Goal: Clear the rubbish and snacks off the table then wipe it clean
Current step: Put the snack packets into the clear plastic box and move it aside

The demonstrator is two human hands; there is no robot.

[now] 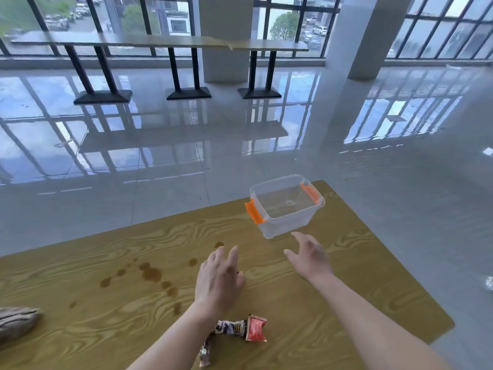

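A clear plastic box [286, 206] with orange handles stands empty at the far edge of the wooden table [373, 276]. My right hand [310, 256] hovers just in front of it, fingers apart, holding nothing. My left hand [220, 279] is spread palm-down over the table's middle, and something small and dark shows at its right edge, too hidden to name. Snack wrappers [240, 329], one red and others dark-patterned, lie near my left forearm. Brown liquid stains [150, 273] spot the table left of that hand. A brownish cloth [16, 324] lies at the left edge.
The table's right edge and far corner drop off to a glossy tiled floor. A long counter on black pedestal legs [186, 73] stands by the windows far behind, and a white pillar [365, 36] rises at the back right.
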